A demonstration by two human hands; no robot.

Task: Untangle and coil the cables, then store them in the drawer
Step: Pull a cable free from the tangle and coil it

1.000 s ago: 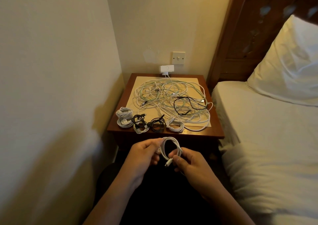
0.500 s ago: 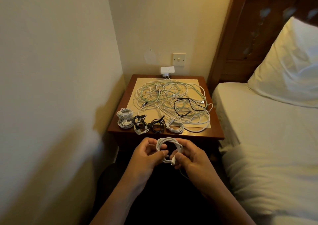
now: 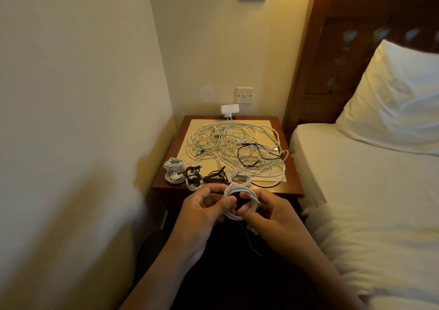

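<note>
Now, fingers [image 3: 228, 201]: curled narrow, both hands pinching the white coil [image 3: 237, 187].
Left hand [image 3: 202, 214], right hand [image 3: 275, 217]: coil held between them, raised farther toward the table edge than a second ago, loops tighter.
Meaning: this cable looks nearly wound, ready to join the finished coils [image 3: 174, 173].
Tangle [image 3: 237, 143]: much remains on the bedside table [image 3: 293, 184]; drawer unseen.

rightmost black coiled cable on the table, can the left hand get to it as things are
Likely yes once freed: the left hand grips the white coiled cable with the right hand. The rightmost black coiled cable lies just beyond them with nothing in between.
</note>
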